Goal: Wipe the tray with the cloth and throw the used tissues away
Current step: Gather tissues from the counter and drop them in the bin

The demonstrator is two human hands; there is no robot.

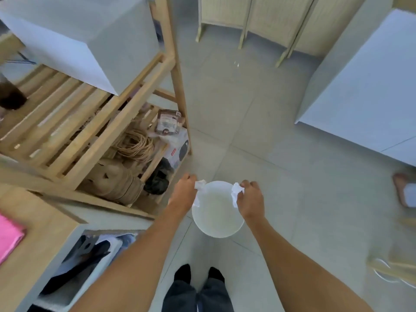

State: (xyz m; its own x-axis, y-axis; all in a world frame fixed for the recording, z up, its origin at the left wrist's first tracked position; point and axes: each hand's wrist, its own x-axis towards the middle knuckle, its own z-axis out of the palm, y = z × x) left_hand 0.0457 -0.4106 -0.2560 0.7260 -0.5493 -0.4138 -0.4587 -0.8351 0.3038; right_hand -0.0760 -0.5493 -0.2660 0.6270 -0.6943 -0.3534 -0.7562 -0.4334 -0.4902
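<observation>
both arms reach straight down over the white bin (pixel 217 230) on the floor — the left hand (pixel 183 193) pinches a crumpled tissue (pixel 199 185) above its left rim, the right hand (pixel 251 199) pinches another tissue (pixel 236 191) above its right rim.

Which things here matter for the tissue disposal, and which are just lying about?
Job: left hand with crumpled tissue; right hand with second tissue; white bin below them.

Lying about: wooden shelf, rope coil, pink cloth, folding screen.
</observation>
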